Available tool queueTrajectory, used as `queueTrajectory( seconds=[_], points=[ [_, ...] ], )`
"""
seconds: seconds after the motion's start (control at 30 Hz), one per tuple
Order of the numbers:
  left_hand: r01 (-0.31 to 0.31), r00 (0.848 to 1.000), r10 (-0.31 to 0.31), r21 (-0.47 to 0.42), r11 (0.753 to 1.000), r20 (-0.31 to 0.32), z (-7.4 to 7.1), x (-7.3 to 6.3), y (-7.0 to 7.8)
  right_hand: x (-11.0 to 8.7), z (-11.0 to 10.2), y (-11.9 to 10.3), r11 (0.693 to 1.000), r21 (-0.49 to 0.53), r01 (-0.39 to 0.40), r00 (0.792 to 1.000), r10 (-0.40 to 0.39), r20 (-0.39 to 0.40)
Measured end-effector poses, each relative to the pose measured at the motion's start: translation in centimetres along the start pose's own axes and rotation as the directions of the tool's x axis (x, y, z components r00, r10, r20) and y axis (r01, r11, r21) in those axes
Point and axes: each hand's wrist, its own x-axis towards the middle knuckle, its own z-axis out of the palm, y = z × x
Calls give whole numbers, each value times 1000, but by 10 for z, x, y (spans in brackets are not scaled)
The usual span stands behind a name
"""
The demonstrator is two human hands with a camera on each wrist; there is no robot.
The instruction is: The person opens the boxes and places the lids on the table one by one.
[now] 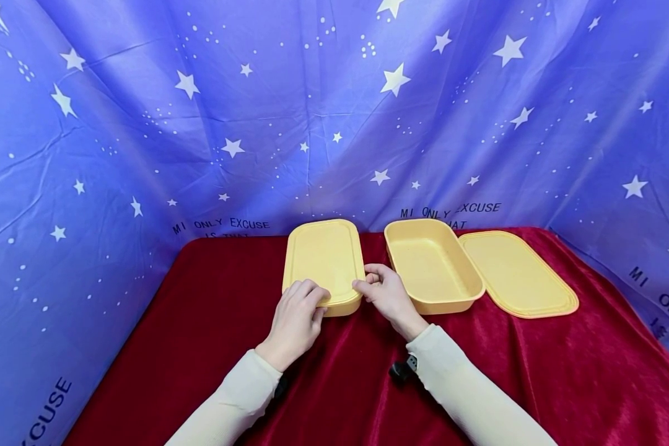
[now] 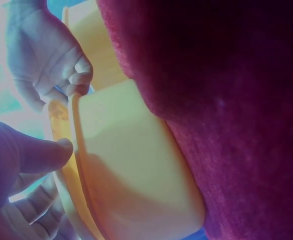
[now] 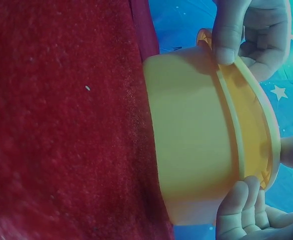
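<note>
A yellow rectangular box (image 1: 342, 310) stands near the middle of the table with a yellow lid (image 1: 323, 257) over its top. Both wrist views show a gap between the lid's near edge and the box rim. My left hand (image 1: 297, 319) pinches the lid's near edge, with its thumb (image 2: 49, 156) at the gap and the other fingers above. At the near right corner, my right hand (image 1: 390, 298) grips the lid's edge, thumb on top and curled fingers (image 3: 241, 200) at the rim below. The box's inside is hidden.
To the right stands a second yellow box (image 1: 435, 266), uncovered, close beside my right hand. Another yellow lid (image 1: 526, 275) lies flat against its right side. A dark red velvet cloth (image 1: 201, 334) covers the table, and a blue star-printed curtain (image 1: 323, 93) hangs behind.
</note>
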Motion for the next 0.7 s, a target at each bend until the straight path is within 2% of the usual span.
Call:
queueTrajectory(
  seconds=[0.7],
  points=[
    [16, 1000, -16, 26, 1000, 11, -1, 0, 1, 2, 0, 3, 1000, 17, -3, 999, 4, -51]
  ],
)
